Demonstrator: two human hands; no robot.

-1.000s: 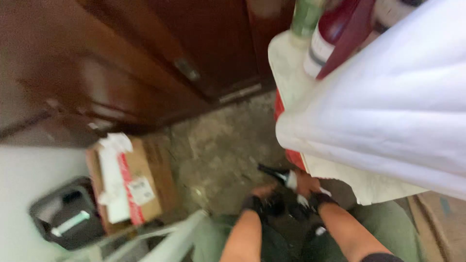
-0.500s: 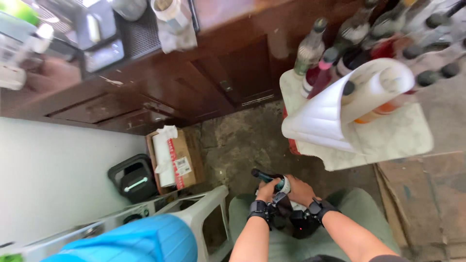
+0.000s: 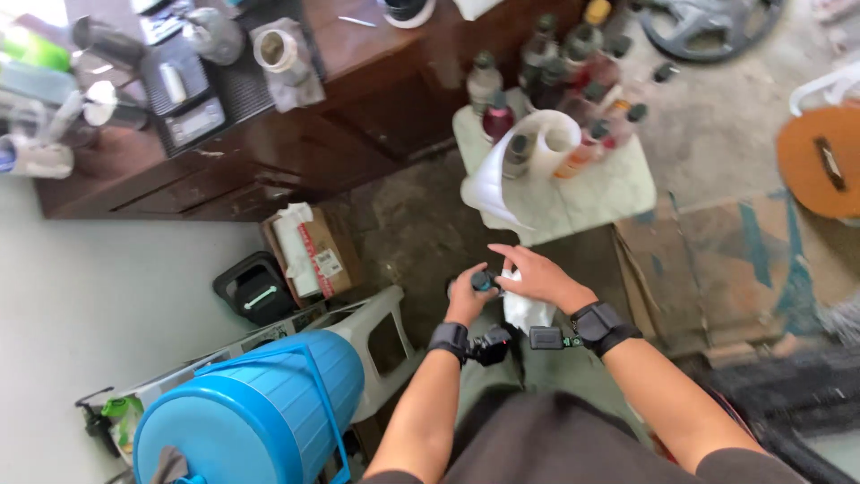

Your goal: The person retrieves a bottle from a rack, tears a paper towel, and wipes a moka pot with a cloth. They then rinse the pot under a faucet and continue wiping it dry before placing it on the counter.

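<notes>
Head view: the left hand [image 3: 468,296] grips a small dark-capped bottle [image 3: 484,281] over the lap, while the right hand [image 3: 537,276], fingers now spread loosely, rests beside its cap. A white cloth [image 3: 524,309] hangs below; the camera has tilted up since before.

Both hands [image 3: 502,287] close together, fingers curled

A small pale tabletop [image 3: 598,193] carries a cluster of bottles [image 3: 564,81] and a roll of white sheet [image 3: 520,161]. The dark wooden counter [image 3: 296,134] holds a tape roll [image 3: 278,51], a scale [image 3: 195,121] and jars. On the rough floor [image 3: 403,233] stand a cardboard box [image 3: 313,251], a white stool [image 3: 376,345] and a blue bucket [image 3: 255,417].
</notes>
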